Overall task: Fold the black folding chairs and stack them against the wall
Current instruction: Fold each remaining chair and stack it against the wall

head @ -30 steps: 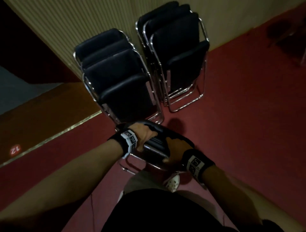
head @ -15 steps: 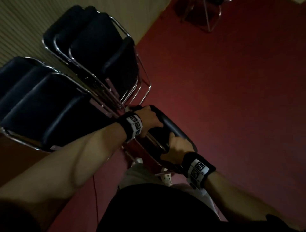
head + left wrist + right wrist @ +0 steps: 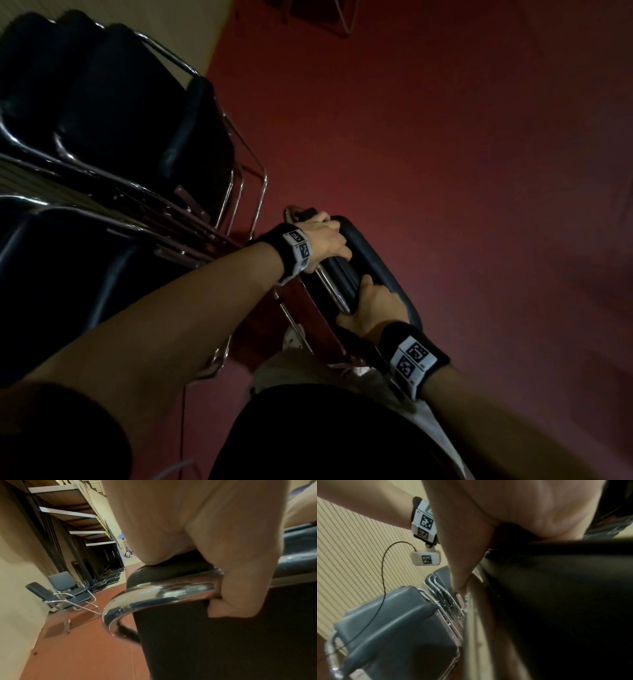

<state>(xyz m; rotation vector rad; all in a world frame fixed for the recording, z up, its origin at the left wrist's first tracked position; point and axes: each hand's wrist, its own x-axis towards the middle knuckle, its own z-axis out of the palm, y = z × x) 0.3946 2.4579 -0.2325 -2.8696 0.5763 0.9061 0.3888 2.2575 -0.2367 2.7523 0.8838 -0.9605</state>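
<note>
I hold a folded black chair (image 3: 373, 263) by its top edge, in front of my body. My left hand (image 3: 325, 240) grips the far end of its padded top and chrome tube (image 3: 154, 593). My right hand (image 3: 373, 308) grips the near end, with the chair's dark pad (image 3: 565, 601) under its palm. Two stacks of folded black chairs lean against the ribbed wall to my left: a far stack (image 3: 137, 113) and a nearer stack (image 3: 61, 274). The held chair is apart from both stacks, just right of them.
Red carpet (image 3: 445, 171) spreads out to the right. Unfolded chairs (image 3: 68, 595) stand by the wall further along, and one chair's chrome legs (image 3: 342, 24) show at the head view's top. My shoe (image 3: 294, 337) is under the held chair.
The view has swung right, so both stacks slid to the left of the picture. Both hands keep the same grip on the folded chair, which now sits right of the stacks.
</note>
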